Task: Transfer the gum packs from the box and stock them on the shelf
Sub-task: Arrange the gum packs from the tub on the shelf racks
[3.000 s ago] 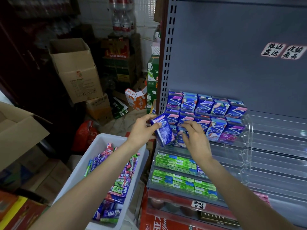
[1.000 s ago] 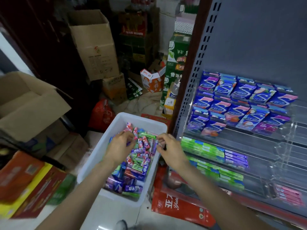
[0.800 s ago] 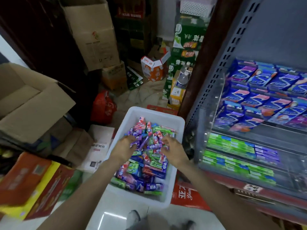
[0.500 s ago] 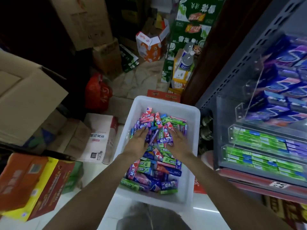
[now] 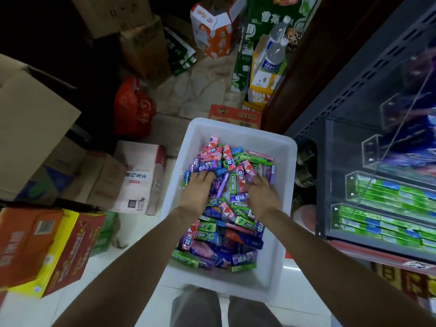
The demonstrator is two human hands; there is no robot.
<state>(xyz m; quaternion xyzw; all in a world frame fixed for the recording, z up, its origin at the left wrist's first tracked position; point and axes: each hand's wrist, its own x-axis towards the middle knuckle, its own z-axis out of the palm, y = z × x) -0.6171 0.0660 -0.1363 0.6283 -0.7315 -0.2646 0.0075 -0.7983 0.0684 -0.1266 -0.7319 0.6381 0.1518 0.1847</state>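
Observation:
A white plastic box (image 5: 238, 132) stands on the floor below me, holding a loose pile of gum packs (image 5: 232, 234) in green, purple, blue and pink. Both my hands are in the pile. My left hand (image 5: 197, 193) lies palm down on the packs at the left, fingers stretched forward. My right hand (image 5: 260, 195) rests on the packs at the right with fingers bent down into them, tips hidden. To the right is the shelf's clear rack (image 5: 342, 166) with rows of green gum packs (image 5: 389, 197) and blurred blue packs (image 5: 422, 138) above.
Cardboard boxes (image 5: 30, 128) crowd the left side, with an orange and yellow carton (image 5: 47, 246) in front and a white carton (image 5: 141, 178) beside the box. A red bag (image 5: 133, 107), a water bottle (image 5: 274, 50) and green cartons (image 5: 262, 22) stand behind. My legs (image 5: 226, 308) are at the bottom edge.
Both hands left the blue packs on the shelf and dropped into the white box. My view tilted down over the box, and my hands have spread across the pile.

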